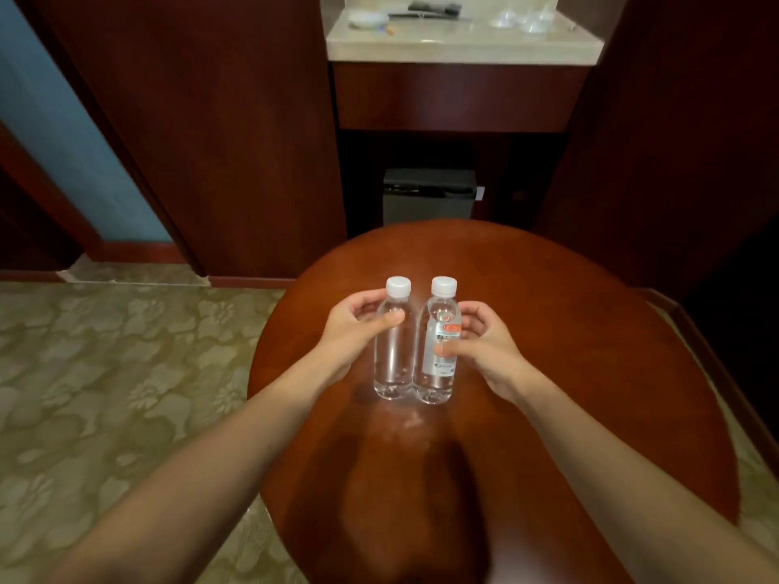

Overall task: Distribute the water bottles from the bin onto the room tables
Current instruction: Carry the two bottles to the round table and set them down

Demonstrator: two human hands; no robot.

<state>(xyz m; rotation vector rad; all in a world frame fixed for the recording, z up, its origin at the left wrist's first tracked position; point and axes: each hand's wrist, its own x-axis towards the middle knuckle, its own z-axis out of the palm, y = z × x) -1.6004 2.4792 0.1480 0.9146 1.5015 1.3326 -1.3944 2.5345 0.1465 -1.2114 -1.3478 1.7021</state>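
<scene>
Two clear water bottles with white caps stand upright side by side, touching, on a round brown wooden table (569, 330). My left hand (354, 330) wraps the upper part of the left bottle (394, 360), thumb across its front. My right hand (484, 343) grips the right bottle (438, 373), thumb on its white and red label. Both bottle bases rest on the tabletop. The bin is not in view.
Behind the table a dark waste bin (428, 200) sits under a stone counter (459, 42) holding glasses and a tray. Dark wood panels flank it. Patterned green carpet (105, 394) lies to the left; a wooden edge (716, 356) runs at the right.
</scene>
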